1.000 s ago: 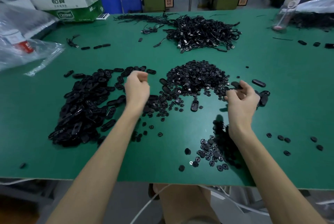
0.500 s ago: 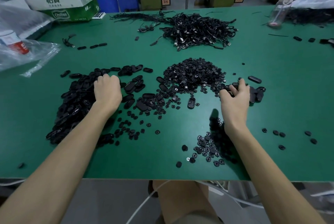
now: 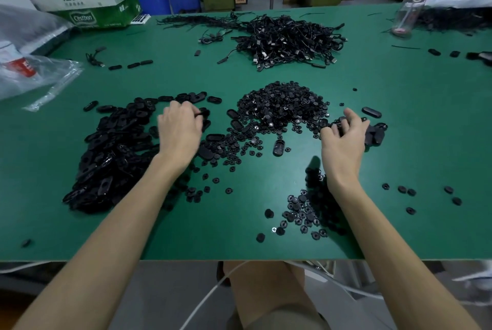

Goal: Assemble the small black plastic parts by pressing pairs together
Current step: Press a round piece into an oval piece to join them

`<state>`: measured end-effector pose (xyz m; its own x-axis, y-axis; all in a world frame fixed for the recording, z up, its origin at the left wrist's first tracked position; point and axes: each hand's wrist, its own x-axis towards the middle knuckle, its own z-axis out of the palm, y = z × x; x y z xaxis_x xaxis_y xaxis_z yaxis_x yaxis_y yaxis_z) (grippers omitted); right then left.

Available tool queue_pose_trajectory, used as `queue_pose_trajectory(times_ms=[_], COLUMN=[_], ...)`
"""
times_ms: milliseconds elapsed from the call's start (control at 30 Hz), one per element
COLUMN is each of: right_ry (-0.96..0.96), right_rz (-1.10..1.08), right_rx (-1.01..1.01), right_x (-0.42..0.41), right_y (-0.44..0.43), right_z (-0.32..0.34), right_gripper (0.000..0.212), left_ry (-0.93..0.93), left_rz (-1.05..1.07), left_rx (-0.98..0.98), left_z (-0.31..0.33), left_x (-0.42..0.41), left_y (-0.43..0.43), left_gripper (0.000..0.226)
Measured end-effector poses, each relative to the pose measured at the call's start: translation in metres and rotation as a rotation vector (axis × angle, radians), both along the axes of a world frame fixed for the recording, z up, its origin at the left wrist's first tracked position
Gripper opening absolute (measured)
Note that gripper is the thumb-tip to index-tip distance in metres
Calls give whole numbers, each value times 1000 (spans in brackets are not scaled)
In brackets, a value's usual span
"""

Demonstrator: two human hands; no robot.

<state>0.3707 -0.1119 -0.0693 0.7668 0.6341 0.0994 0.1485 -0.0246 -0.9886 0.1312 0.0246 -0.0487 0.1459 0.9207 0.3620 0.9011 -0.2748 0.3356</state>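
A heap of black oval shells (image 3: 111, 154) lies at the left of the green table (image 3: 399, 106). A mound of small round black parts (image 3: 282, 106) sits in the middle. My left hand (image 3: 179, 131) is over the right edge of the oval heap, fingers curled, pinching a black oval piece at its fingertips. My right hand (image 3: 343, 140) rests at the right edge of the round mound, fingers curled around black parts. A small stack of joined oval pieces (image 3: 376, 134) lies just right of it. One oval shell (image 3: 278, 147) lies alone between my hands.
A tangle of black cables (image 3: 287, 39) lies at the back centre. Loose round parts (image 3: 303, 212) are scattered near the front edge. Plastic bags (image 3: 32, 71) and a green-and-white carton (image 3: 90, 2) stand back left, a clear bottle (image 3: 408, 10) back right.
My left hand went left into the oval heap, then came back right with a piece pinched. My right hand stayed at the round mound, its fingers working among the parts.
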Motion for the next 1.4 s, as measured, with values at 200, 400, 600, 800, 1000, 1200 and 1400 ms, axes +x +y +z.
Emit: queue_pose_trajectory(times_ms=[200, 400, 600, 800, 1000, 1200, 1400], right_ry=[-173, -534, -826, -862, -849, -785, -708], right_rz=[-12, 241, 478, 390, 261, 248, 210], right_rx=[19, -69, -265, -296, -329, -358, -374], right_x=[-7, -14, -17, -15, -15, -17, -16], right_y=[-5, -2, 10, 11, 9, 6, 4], right_z=[7, 6, -4, -10, -9, -7, -6], right_gripper=[74, 51, 33, 26, 18, 18, 24], left_ry=[-548, -925, -1118, -1410, -1542, -1552, -1571], left_rz=[-297, -453, -458, -508, -476, -433, -417], left_rx=[-262, -510, -567, -682, -883, -939, -969], left_z=[5, -9, -20, -15, -13, -11, -12], left_x=[53, 87, 86, 84, 80, 77, 77], left_y=[-37, -59, -59, -63, -63, -64, -63], left_gripper=[15, 15, 17, 27, 32, 26, 34])
